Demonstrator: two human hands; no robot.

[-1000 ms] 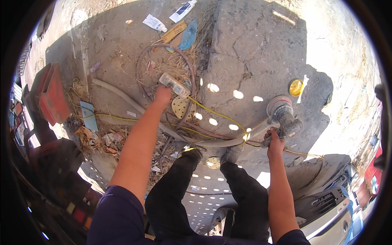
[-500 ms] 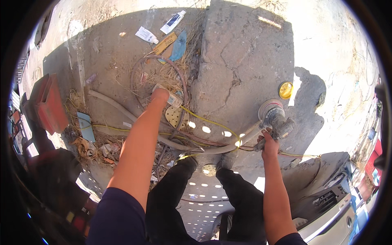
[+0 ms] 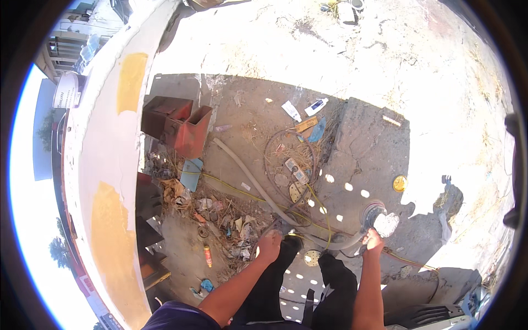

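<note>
My right hand [image 3: 373, 241] is closed round the handle of a disc sander [image 3: 375, 213], which rests pad side down on the concrete. Bright sun washes out the sander's body. A thick grey hose [image 3: 250, 179] runs from beside the sander across to the left. My left hand [image 3: 268, 246] is low by my left knee, next to a thin dark hose; its fingers are too blurred to read. Ahead of it lie a pale rectangular pack [image 3: 297, 170] and a perforated yellow sanding disc [image 3: 297, 191]. Another sanding disc [image 3: 312, 258] is between my feet.
A painted panel with yellow patches [image 3: 130, 82] rises at the left, near a red metal box-shaped piece [image 3: 192, 132]. Litter [image 3: 242, 228] and a yellow cord [image 3: 225, 183] spread over the ground. Two white tubes lie ahead; a round yellow lid [image 3: 400, 183] sits beyond the sander.
The view has swung left, bringing the painted panel in. My left hand has left the pale pack and drawn back to my knee. My right hand stays on the sander.
</note>
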